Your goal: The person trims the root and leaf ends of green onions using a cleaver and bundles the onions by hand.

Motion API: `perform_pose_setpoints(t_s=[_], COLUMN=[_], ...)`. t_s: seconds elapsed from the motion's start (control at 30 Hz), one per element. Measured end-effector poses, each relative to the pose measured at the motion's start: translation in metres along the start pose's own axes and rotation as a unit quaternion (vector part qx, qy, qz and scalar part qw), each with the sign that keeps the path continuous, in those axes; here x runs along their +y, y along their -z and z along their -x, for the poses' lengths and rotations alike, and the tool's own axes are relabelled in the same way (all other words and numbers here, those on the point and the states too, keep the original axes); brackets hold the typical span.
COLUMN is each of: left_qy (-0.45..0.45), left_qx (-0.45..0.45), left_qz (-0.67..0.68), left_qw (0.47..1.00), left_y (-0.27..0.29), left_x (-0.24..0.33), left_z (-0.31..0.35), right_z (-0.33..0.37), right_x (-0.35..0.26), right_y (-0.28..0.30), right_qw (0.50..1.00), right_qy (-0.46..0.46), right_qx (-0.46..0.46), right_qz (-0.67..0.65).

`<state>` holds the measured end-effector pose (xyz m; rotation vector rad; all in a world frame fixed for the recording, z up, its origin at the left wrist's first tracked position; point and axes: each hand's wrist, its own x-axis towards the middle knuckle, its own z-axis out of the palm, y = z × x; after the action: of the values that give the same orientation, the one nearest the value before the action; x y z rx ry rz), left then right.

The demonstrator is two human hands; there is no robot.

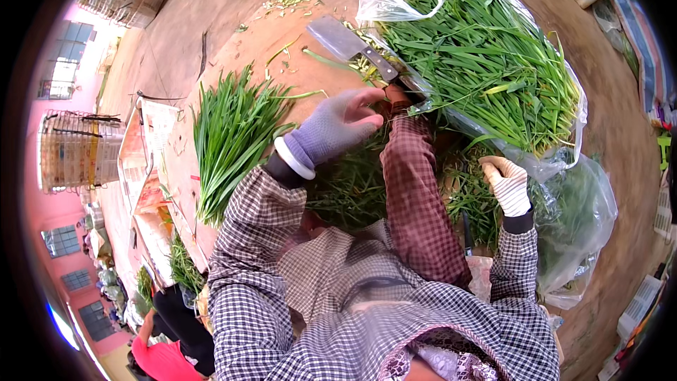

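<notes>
My left hand (340,123), in a purple-grey glove with bare fingertips, hovers with thumb and fingers apart and nothing between them. Just right of it is the upper end of a maroon checked limb (416,169). A cleaver (352,46) lies flat beyond, its dark handle toward the bag. Left of that hand rests a loose bunch of long green leaves (229,137), like garlic chives. My right hand (506,182), in a pale glove, is over loose green trimmings (474,190), fingers slightly bent, with nothing visible in them. A clear plastic bag (580,109) full of the same greens lies above it.
Pale cut ends (289,0) are scattered on the reddish-brown floor. A second clear bag (575,219) of greens sits at right. Stacked crates (81,148) stand by the pink wall at left. A person in a red top (166,358) is at lower left.
</notes>
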<state>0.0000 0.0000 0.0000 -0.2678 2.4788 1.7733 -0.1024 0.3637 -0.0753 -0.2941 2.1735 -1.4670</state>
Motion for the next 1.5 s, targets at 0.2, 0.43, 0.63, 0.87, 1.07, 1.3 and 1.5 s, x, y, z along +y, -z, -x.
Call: perform_pose_setpoints(t_s=[0.2,0.43,0.63,0.87,1.07,1.3,1.5], left_qy=[0.156,0.055,-0.021,0.097,0.172,0.210,0.278], left_qx=[0.430,0.077,0.058,0.013,0.009,0.007,-0.013], left_qz=[-0.438,0.009,-0.084,0.353,0.437,0.458,0.505], left_qw=[0.774,0.995,0.995,0.930,0.883,0.864,0.817], left_y=[0.136,0.002,-0.054,-0.159,-0.232,-0.244,-0.259], left_x=[-0.078,-0.031,0.000,0.035,0.018,0.017,0.014], left_z=[0.008,0.024,0.041,0.005,-0.027,-0.051,-0.110], right_z=[-0.003,0.000,0.004,0.024,0.002,-0.021,-0.055], right_x=[0.000,-0.009,-0.037,-0.020,-0.006,-0.048,-0.050], right_y=[0.007,-0.003,0.010,0.057,0.097,0.097,0.073], right_qw=[1.000,0.999,0.969,0.982,0.936,0.929,0.920], right_qy=[-0.010,-0.041,0.195,0.090,0.116,-0.003,0.024], right_qx=[0.009,0.003,0.041,0.150,0.206,0.136,0.092], right_qz=[0.005,0.018,0.146,0.073,0.260,0.346,0.381])
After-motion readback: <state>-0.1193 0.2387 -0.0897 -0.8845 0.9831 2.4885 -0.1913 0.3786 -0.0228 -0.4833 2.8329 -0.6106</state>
